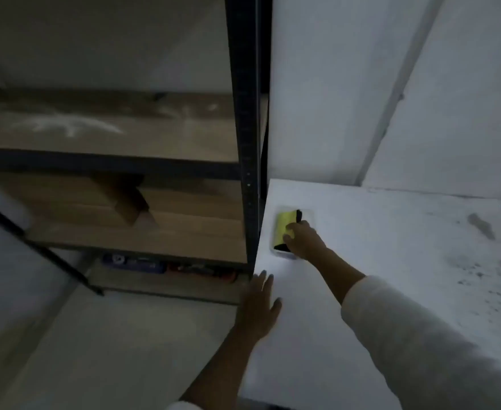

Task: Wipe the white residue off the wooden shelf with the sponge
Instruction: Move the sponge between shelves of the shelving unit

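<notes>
My right hand (301, 239) grips the sponge (284, 229) at the counter's (391, 247) left edge (left hand (259, 306) flat, open); next, lift it to the residue (65, 124) on the wooden shelf (160, 134).

Pretty dim and murky overall, everything's soft and smeary, brightest on the white desk (391, 247), wide-angle bending at the edges.

One head-worn view looks down and forward, close over shelving unit (243, 143) and white counter (391, 261).

1 sponge (284, 229), 1 tray (308, 216), 2 hands, 3 wooden shelves.
</notes>
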